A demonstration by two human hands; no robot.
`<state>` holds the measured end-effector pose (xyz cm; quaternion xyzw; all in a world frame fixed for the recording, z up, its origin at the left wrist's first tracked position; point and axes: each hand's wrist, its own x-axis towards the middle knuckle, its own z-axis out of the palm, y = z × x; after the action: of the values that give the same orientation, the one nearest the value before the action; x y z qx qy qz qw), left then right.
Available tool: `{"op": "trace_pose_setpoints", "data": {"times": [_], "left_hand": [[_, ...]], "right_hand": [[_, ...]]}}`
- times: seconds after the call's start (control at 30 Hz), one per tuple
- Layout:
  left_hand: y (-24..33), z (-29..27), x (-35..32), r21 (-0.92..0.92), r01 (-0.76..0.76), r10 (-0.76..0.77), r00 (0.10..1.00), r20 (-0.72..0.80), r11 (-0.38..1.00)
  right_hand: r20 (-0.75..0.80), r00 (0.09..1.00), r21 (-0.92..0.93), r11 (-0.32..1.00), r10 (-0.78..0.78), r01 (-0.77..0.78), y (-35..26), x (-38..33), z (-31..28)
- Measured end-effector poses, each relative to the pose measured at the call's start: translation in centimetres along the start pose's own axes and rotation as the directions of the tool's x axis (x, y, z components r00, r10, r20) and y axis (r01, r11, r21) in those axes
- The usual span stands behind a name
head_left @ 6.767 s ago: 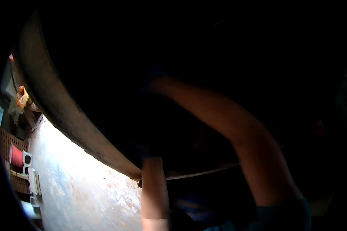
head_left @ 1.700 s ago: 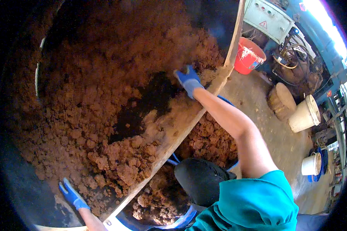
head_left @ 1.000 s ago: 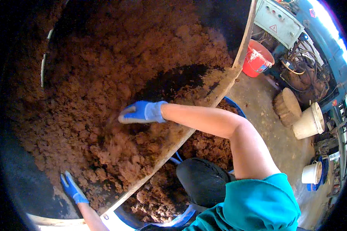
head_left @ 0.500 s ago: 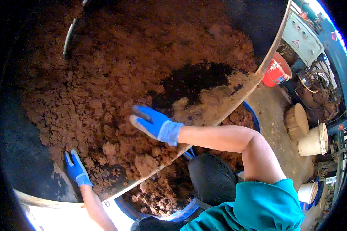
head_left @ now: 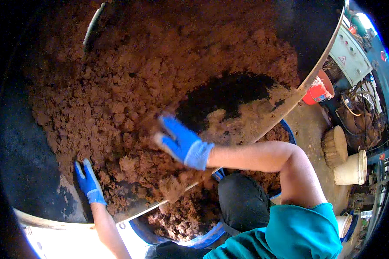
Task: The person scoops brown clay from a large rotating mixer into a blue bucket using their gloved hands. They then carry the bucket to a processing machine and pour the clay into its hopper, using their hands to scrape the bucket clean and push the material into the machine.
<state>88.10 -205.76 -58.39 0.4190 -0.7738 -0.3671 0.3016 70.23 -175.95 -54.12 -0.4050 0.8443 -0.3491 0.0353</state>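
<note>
A big dark metal drum (head_left: 26,164) lies open in front of me, packed with brown, clumpy, moist material (head_left: 129,82). My right hand (head_left: 179,140), in a blue glove, reaches into the heap near the drum's lower rim (head_left: 289,103), fingers spread and pressed against the clumps. Loose lumps (head_left: 173,187) sit at the rim just under it. My left hand (head_left: 88,181), also blue-gloved, rests flat with fingers apart on the drum's inner wall at the lower left. Below the rim stands a blue tub (head_left: 287,131) holding more of the brown material (head_left: 186,213).
On the concrete floor to the right stand a red bucket (head_left: 316,93), a wooden stump (head_left: 335,146) and a cream bucket (head_left: 352,168). A pale control box (head_left: 354,47) and tangled machinery parts sit at the upper right. My knee in dark trousers (head_left: 242,200) is beside the tub.
My right hand has swept from the far right rim leftward through the heap and down toward the near rim, dragging clumps with it. My left hand stays on the drum wall.
</note>
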Motion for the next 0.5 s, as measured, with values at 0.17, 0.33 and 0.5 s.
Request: {"op": "trace_pose_setpoints", "data": {"times": [0.17,0.33,0.5], "left_hand": [[-0.4,-1.2,0.0,0.013,0.015,-0.014,0.999,-0.033,1.000],[3.0,0.3,-0.5,-0.099,0.071,-0.070,0.997,0.017,0.993],[2.6,-0.8,-0.2,-0.253,0.102,-0.092,0.994,0.052,0.962]], "right_hand": [[-0.160,0.987,0.096,0.995,0.005,0.010,6.8,3.8,-4.9],[-0.299,0.720,0.036,0.761,0.627,-0.648,16.6,8.5,-10.6],[-0.273,0.722,0.081,0.763,0.636,-0.642,12.5,11.8,-3.0]]}}
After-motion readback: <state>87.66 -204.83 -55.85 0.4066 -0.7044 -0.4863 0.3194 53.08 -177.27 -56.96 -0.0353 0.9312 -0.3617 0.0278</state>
